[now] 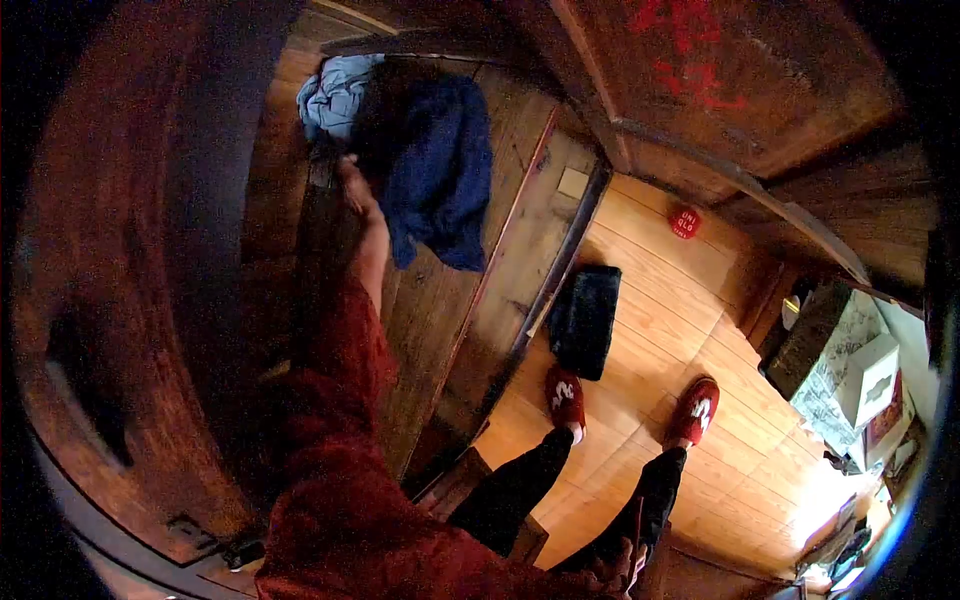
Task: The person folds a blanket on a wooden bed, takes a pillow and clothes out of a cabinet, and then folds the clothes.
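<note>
My left arm, in a dark red sleeve, stretches into a dim wooden compartment. My left hand (pixel 357 188) is beside a dark blue cloth garment (pixel 440 170) lying on the boards. A crumpled light blue cloth (pixel 340 92) lies just beyond my fingertips. Shadow hides how my fingers are set and whether they touch anything. Low in the view, my right hand (pixel 622 572) shows only in part, close to my dark trouser leg. Its fingers are too dark to make out.
A wooden ledge (pixel 520 250) borders the compartment, and a wooden door panel (pixel 760 90) stands at upper right. On the lighter floor lie a dark rectangular object (pixel 585 322) and a red UNIQLO-marked round item (pixel 684 221). My feet wear red slippers (pixel 697 408). Boxes (pixel 870 380) stand at right.
</note>
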Demonstrator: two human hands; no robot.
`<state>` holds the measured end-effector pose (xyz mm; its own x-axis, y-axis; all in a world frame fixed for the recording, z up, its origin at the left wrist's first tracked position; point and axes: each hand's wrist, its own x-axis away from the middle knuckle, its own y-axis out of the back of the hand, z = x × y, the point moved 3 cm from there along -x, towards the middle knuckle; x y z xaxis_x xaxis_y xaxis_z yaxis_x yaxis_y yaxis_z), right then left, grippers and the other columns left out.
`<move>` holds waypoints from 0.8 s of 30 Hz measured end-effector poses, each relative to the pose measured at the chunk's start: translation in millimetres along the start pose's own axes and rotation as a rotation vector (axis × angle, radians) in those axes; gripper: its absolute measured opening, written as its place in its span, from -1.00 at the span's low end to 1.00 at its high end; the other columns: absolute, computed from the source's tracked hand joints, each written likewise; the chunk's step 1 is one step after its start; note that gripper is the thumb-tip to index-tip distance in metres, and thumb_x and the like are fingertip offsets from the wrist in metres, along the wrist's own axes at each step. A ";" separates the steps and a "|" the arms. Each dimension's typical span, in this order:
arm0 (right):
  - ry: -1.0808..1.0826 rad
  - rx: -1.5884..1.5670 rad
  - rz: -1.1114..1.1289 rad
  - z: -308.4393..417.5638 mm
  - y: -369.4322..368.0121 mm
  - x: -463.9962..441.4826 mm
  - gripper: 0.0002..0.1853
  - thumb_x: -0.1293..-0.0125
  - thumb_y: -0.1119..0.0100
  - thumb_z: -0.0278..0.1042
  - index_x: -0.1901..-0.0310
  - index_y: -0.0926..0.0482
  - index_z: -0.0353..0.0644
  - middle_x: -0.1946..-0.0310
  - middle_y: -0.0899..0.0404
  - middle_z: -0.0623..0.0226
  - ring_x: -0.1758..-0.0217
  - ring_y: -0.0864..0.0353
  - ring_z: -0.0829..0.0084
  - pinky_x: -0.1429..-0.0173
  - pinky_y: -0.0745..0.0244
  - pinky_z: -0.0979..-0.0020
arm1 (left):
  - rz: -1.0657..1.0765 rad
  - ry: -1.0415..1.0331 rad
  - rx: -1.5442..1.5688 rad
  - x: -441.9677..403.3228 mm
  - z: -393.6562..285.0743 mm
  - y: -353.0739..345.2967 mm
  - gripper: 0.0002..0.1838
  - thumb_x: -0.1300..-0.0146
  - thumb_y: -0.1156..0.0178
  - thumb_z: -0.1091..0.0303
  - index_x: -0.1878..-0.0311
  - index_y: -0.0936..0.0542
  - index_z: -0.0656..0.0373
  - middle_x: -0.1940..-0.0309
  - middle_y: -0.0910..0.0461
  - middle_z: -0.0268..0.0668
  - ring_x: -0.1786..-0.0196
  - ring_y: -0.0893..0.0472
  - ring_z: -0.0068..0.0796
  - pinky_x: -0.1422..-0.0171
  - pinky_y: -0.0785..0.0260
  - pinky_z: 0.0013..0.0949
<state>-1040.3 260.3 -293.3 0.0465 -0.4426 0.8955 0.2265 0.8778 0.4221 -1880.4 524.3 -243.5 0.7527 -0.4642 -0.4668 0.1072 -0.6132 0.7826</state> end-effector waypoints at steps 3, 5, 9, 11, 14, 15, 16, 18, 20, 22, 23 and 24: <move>-0.037 -0.012 0.001 3.8 -5.1 -4.0 -0.10 0.08 -0.36 0.06 -0.33 -0.21 0.01 -0.34 0.03 -0.23 -0.34 -0.10 -0.16 -0.28 -0.21 -0.05 | 0.035 0.068 -0.025 -36.7 19.8 -25.7 -0.65 -0.08 -0.09 0.54 0.02 -0.37 0.19 0.13 -0.40 -0.29 0.04 -0.39 -0.40 -0.11 -0.24 -0.34; -0.051 -0.014 0.002 8.2 -8.1 -7.4 -0.10 0.08 -0.36 0.06 -0.33 -0.21 0.01 -0.33 0.03 -0.23 -0.33 -0.10 -0.16 -0.28 -0.21 -0.05 | 0.054 0.095 -0.027 -51.2 28.6 -37.8 -0.64 -0.05 -0.10 0.55 0.03 -0.37 0.19 0.14 -0.40 -0.29 0.06 -0.39 -0.40 -0.10 -0.25 -0.33; -0.073 -0.021 0.000 12.1 -7.1 -11.7 -0.10 0.08 -0.36 0.07 -0.33 -0.21 0.01 -0.33 0.01 -0.23 -0.33 -0.11 -0.17 -0.28 -0.21 -0.05 | 0.066 0.124 0.005 -62.5 34.8 -47.9 -0.62 0.00 -0.11 0.56 0.05 -0.36 0.19 0.17 -0.40 -0.30 0.08 -0.39 -0.40 -0.08 -0.26 -0.33; -0.068 -0.019 -0.001 12.1 -5.2 -12.0 -0.10 0.08 -0.36 0.07 -0.33 -0.21 0.01 -0.33 0.00 -0.23 -0.33 -0.11 -0.17 -0.28 -0.21 -0.05 | 0.060 0.132 0.036 -57.5 34.4 -48.7 -0.61 0.02 -0.12 0.57 0.06 -0.36 0.19 0.18 -0.40 -0.30 0.09 -0.39 -0.41 -0.07 -0.26 -0.33; -0.043 -0.015 -0.008 10.1 1.5 -11.6 -0.09 0.09 -0.36 0.07 -0.33 -0.21 0.01 -0.32 -0.01 -0.22 -0.32 -0.12 -0.17 -0.28 -0.21 -0.05 | 0.040 0.143 0.094 -45.1 26.9 -44.9 -0.60 0.06 -0.13 0.58 0.07 -0.36 0.19 0.20 -0.39 -0.30 0.11 -0.39 -0.41 -0.06 -0.27 -0.32; -0.031 -0.016 -0.009 7.2 4.9 -9.1 -0.09 0.09 -0.36 0.08 -0.33 -0.21 0.01 -0.32 -0.01 -0.22 -0.32 -0.12 -0.17 -0.28 -0.21 -0.05 | 0.025 0.146 0.124 -39.3 23.0 -41.6 -0.59 0.07 -0.14 0.58 0.08 -0.36 0.19 0.21 -0.39 -0.30 0.11 -0.39 -0.41 -0.05 -0.27 -0.32; -0.017 -0.018 -0.011 5.1 6.6 -8.0 -0.09 0.09 -0.36 0.08 -0.33 -0.21 0.01 -0.32 -0.02 -0.22 -0.32 -0.12 -0.17 -0.28 -0.21 -0.05 | 0.014 0.148 0.152 -31.5 17.7 -39.6 -0.59 0.08 -0.14 0.58 0.08 -0.36 0.19 0.22 -0.39 -0.30 0.12 -0.39 -0.41 -0.05 -0.27 -0.32; 0.008 -0.020 -0.021 2.7 9.8 -4.8 -0.09 0.09 -0.36 0.08 -0.33 -0.21 0.01 -0.32 -0.02 -0.22 -0.32 -0.12 -0.17 -0.27 -0.21 -0.05 | -0.012 0.144 0.224 -8.8 -3.5 -28.0 -0.58 0.11 -0.15 0.59 0.09 -0.36 0.19 0.23 -0.39 -0.31 0.13 -0.39 -0.41 -0.04 -0.28 -0.32; 0.050 -0.018 -0.034 -0.8 15.5 -0.8 -0.09 0.09 -0.36 0.08 -0.33 -0.21 0.01 -0.31 -0.03 -0.22 -0.31 -0.13 -0.17 -0.27 -0.21 -0.05 | -0.043 0.138 0.319 15.9 -15.6 -18.6 -0.57 0.13 -0.16 0.59 0.10 -0.36 0.19 0.24 -0.39 -0.31 0.14 -0.39 -0.41 -0.03 -0.28 -0.32; 0.140 0.001 -0.058 -4.5 24.2 5.6 -0.09 0.09 -0.36 0.09 -0.33 -0.21 0.01 -0.31 -0.04 -0.21 -0.31 -0.13 -0.17 -0.27 -0.21 -0.05 | -0.060 0.149 0.481 51.8 -25.0 -15.8 -0.56 0.15 -0.17 0.60 0.11 -0.36 0.19 0.26 -0.39 -0.31 0.15 -0.39 -0.42 -0.02 -0.29 -0.32; 0.234 0.030 -0.084 -4.2 30.7 9.8 -0.09 0.09 -0.36 0.09 -0.33 -0.21 0.01 -0.31 -0.04 -0.21 -0.31 -0.13 -0.17 -0.27 -0.21 -0.05 | -0.045 0.162 0.542 73.6 -44.6 -3.0 -0.55 0.17 -0.17 0.60 0.11 -0.36 0.19 0.26 -0.39 -0.31 0.16 -0.39 -0.42 -0.01 -0.29 -0.31; 0.315 0.048 -0.119 -2.9 37.1 13.1 -0.09 0.09 -0.36 0.09 -0.33 -0.21 0.01 -0.31 -0.05 -0.21 -0.31 -0.13 -0.17 -0.27 -0.21 -0.05 | 0.034 0.170 0.465 95.3 -90.5 21.1 -0.56 0.17 -0.17 0.61 0.13 -0.35 0.19 0.27 -0.37 -0.33 0.17 -0.37 -0.44 0.00 -0.29 -0.32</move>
<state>-1028.5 286.5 -266.3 0.3225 -0.5711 0.7549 0.2029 0.8206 0.5342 -1747.6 525.0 -234.3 0.8499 -0.4022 -0.3404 -0.1913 -0.8375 0.5118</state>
